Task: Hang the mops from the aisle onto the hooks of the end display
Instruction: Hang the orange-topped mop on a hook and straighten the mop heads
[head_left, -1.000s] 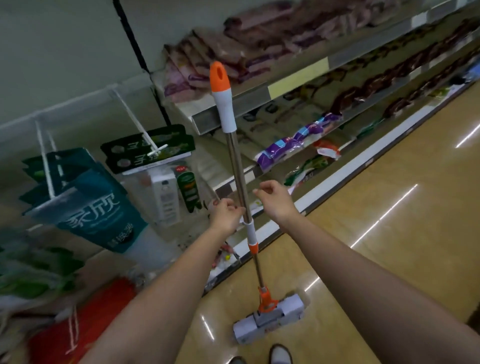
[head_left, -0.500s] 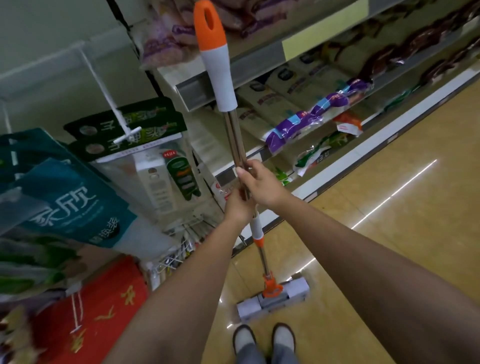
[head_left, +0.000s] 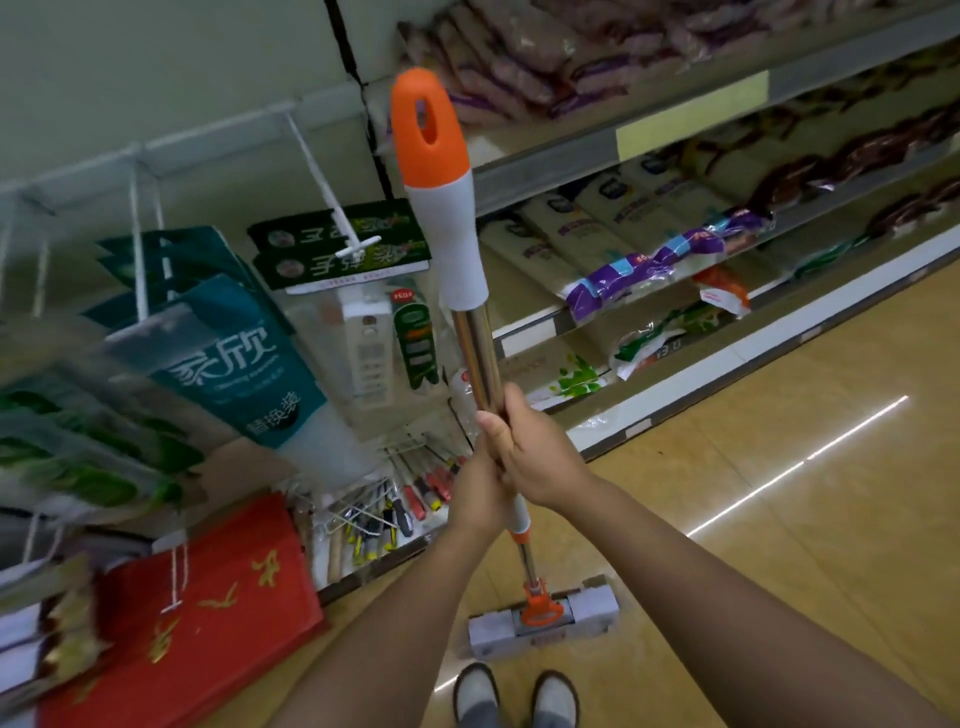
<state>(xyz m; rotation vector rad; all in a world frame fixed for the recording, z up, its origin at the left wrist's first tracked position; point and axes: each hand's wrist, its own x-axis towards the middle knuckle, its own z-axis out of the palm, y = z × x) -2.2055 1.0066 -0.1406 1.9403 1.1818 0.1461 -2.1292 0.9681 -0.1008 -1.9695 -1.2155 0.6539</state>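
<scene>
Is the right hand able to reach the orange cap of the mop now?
Probably yes: the right hand grips the steel shaft below the orange cap, and nothing blocks the white sleeve between them.

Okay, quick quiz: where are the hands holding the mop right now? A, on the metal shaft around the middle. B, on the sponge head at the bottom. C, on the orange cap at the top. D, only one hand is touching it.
A: both the left hand and right hand are wrapped around the metal shaft of the mop, well below the orange cap.
</scene>
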